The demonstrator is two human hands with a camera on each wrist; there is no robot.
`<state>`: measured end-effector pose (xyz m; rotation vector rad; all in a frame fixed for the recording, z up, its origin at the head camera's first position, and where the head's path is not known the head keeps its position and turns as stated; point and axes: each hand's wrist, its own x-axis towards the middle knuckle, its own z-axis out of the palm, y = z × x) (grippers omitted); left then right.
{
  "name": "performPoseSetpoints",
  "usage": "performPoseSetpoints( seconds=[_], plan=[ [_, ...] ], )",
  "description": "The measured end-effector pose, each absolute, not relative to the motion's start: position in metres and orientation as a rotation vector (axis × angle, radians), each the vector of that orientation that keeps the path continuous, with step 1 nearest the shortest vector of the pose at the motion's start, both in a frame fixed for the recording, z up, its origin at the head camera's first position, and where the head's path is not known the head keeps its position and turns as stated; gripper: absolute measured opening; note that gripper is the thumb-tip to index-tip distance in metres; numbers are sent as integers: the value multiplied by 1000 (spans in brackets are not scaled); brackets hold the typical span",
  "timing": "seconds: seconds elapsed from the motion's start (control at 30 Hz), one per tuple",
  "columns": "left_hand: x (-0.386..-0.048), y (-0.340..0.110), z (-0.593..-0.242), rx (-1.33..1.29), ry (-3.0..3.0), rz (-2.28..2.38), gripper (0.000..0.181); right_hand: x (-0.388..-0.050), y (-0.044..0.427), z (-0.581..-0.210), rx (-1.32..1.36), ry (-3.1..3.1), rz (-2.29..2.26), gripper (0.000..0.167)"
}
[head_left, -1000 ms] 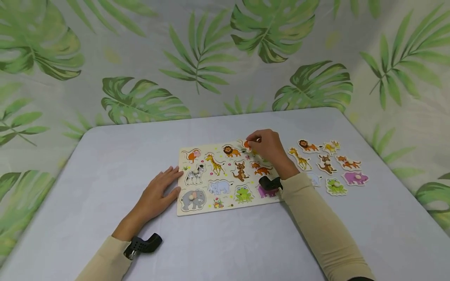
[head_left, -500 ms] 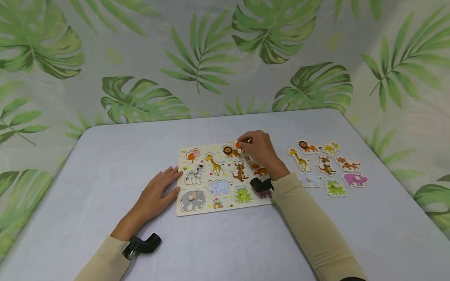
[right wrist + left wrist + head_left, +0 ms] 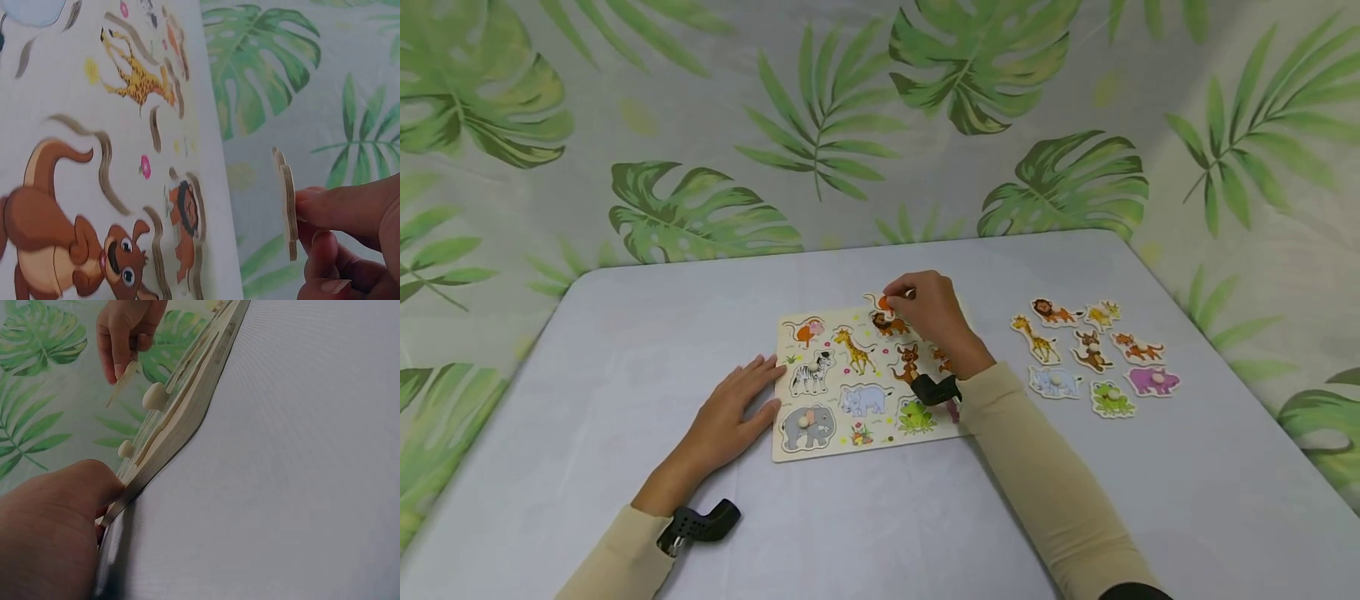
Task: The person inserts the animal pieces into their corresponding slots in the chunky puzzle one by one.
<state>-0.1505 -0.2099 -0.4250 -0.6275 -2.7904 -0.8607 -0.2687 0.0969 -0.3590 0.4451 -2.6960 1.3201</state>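
Observation:
A wooden puzzle board (image 3: 880,387) with animal pictures lies on the table. My left hand (image 3: 724,421) rests with fingers extended against its left edge; the left wrist view shows the thumb (image 3: 94,481) touching that edge. Thumb and finger of my right hand (image 3: 928,312) pinch the orange monkey piece (image 3: 882,305) above the board's back edge, over the lion picture. In the right wrist view the piece (image 3: 287,206) is seen edge-on, apart from the board. An elephant piece (image 3: 808,427) and a zebra piece (image 3: 812,374) sit in their recesses at the left.
Right of the board lie several loose pieces: giraffe (image 3: 1035,340), lion (image 3: 1055,312), yellow animal (image 3: 1102,315), kangaroo (image 3: 1092,351), tiger (image 3: 1138,348), light-blue animal (image 3: 1055,382), frog (image 3: 1112,400) and purple hippo (image 3: 1152,381). A leaf-patterned cloth (image 3: 850,225) hangs behind the table.
My right hand has moved left along the board's back edge, carrying the monkey piece from the back right to above the lion picture. My left hand stays at the left edge.

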Motion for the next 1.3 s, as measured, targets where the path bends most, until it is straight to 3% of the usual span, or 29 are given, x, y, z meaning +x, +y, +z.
performPoseSetpoints(
  seconds=[1.3],
  plan=[
    [-150, -210, -425, -623, -2794, -857, 49, -269, 45, -352, 476, -2625, 1398, 12]
  ],
)
